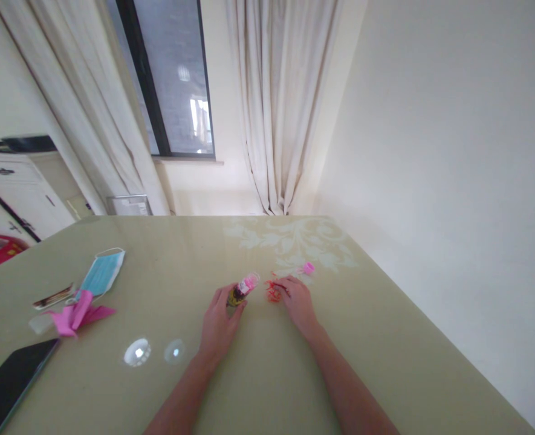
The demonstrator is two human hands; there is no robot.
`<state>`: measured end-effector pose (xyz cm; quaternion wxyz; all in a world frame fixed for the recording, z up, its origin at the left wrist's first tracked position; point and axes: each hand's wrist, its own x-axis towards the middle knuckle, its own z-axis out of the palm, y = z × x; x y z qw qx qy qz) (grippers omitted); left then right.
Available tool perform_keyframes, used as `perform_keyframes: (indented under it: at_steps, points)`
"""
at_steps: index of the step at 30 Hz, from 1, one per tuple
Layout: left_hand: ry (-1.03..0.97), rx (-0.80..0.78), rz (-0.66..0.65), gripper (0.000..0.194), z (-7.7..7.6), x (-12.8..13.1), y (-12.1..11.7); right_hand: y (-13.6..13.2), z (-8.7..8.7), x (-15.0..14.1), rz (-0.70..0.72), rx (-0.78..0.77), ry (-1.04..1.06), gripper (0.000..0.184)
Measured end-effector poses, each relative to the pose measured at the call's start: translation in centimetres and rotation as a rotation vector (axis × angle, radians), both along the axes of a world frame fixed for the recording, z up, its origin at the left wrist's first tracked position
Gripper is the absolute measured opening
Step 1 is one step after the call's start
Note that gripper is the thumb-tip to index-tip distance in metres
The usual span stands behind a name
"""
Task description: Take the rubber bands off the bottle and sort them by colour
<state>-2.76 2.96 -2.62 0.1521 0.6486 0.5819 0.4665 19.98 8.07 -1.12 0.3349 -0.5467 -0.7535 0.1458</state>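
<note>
My left hand (222, 317) is closed round a small bottle (243, 287) with a pink upper part, tilted to the right over the table. My right hand (295, 299) rests just right of it, fingers curled onto a small heap of red-orange bits (272, 293) lying on the table. Whether those fingers pinch any of the bits is too small to see. A small pink cap (309, 268) lies on the table just beyond my right hand.
The pale green table (267, 374) has a white floral pattern at its far edge. On the left lie a blue face mask (101, 273), a pink folded paper (77, 313), a small flat packet (53, 296) and a dark tablet (8, 383). A wall stands close on the right.
</note>
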Motion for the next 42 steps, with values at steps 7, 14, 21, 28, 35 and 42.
perform_keyframes:
  at_steps: [7, 14, 21, 28, 35, 42]
  points:
    - [0.026, 0.016, 0.025, 0.035, 0.1, 0.0, 0.0, -0.3, 0.2, 0.4, -0.041, -0.011, 0.141, 0.026]
    - [0.055, -0.009, 0.010, 0.035, 0.4, 0.1, -0.2, -0.2, 0.4, 0.7, -0.069, -0.029, 0.209, 0.022]
    - [0.172, 0.013, 0.012, 0.037, -0.1, 0.1, -0.3, -0.7, 1.3, 0.2, 0.051, -0.066, 0.537, 0.023]
    - [0.309, 0.065, -0.015, 0.040, -0.8, 0.2, -0.3, -1.4, 2.0, -0.5, 0.180, -0.121, 0.545, 0.023]
    - [0.488, 0.175, 0.031, 0.042, -0.4, -0.2, -0.4, -1.7, 2.2, -0.4, 0.095, -0.177, 0.465, 0.009]
    - [0.524, 0.162, 0.024, 0.042, -0.2, -0.1, -0.6, -1.7, 2.2, -0.5, 0.051, -0.173, 0.441, 0.010]
